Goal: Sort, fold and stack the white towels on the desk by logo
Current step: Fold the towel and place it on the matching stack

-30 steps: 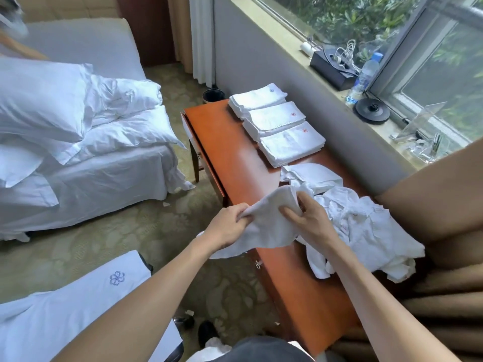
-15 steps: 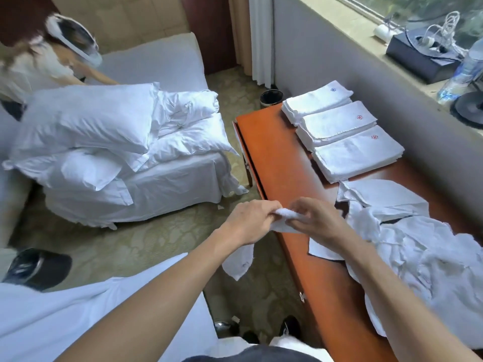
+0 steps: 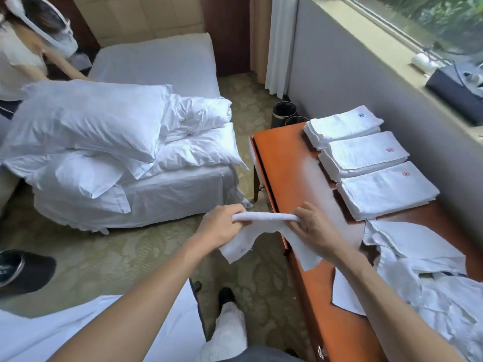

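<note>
While I hold one small towel (image 3: pixel 265 218) stretched along its top edge, out over the carpet (image 3: pixel 136 259) just off the desk (image 3: pixel 287 165), no logo shows on it.

- My left hand (image 3: pixel 219 229): fingers curled over one end, pinching the bunched edge.
- My right hand (image 3: pixel 315 228): same at the other end, thumb and fingers pinching.
- Cloth hangs below in two limp flaps.
- At 2 o'clock from my hands, a row on the desk: blue-logo stack (image 3: pixel 342 126) farthest, two red-logo stacks (image 3: pixel 363 156) nearer.
- At 4 o'clock, the unsorted heap (image 3: pixel 423 273) on the desk's near end.

Step in hand, as I judge it: opening this towel out to find its mark. The next move calls for laying it flat on the bare wood at 1 o'clock, reading the logo, then folding it down to match the right stack.
</note>
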`<state>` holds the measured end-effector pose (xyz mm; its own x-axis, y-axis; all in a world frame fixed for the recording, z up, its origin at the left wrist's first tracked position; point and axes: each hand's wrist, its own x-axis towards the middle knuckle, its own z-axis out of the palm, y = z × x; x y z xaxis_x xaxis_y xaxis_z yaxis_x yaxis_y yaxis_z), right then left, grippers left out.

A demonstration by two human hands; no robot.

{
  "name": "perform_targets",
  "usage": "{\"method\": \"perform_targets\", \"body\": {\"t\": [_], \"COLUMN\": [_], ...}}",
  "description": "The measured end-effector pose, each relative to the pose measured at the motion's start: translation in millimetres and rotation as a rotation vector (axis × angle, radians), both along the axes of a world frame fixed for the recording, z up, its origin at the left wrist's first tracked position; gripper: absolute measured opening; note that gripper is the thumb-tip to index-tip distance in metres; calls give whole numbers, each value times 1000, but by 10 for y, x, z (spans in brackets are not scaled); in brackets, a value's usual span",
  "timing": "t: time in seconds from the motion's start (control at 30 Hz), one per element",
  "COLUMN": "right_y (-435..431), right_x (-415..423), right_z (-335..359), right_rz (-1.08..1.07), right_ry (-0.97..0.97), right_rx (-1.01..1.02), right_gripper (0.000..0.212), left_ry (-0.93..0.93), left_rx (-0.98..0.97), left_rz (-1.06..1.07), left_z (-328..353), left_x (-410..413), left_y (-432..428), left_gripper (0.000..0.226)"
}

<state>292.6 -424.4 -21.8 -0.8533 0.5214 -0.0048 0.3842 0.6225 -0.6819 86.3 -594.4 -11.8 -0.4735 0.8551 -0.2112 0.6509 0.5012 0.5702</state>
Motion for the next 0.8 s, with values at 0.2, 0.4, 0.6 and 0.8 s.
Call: {"method": "perform_targets", "body": {"t": [0.2, 0.4, 0.6, 0.8], "right_y": [33, 176, 470, 1000], "right_x": [-899, -1424, -1613, -2142], "right_z": [-81, 19, -9, -49], "right_rz": [-42, -43, -155, -292], "right_ry": [4, 42, 55, 268], "right_rx": [-140, -135, -74, -145], "right_gripper": [22, 26, 12, 17], "left_ry": [52, 183, -163, -156], "left_rx": [113, 69, 243, 262], "left_rz": [-179, -232, 35, -227], "left_z": [207, 238, 200, 279], "left_x": [-581, -1371, -1751, -1859], "left_y": [519, 858, 1286, 2071], "left_gripper": [8, 10, 16, 28]}}
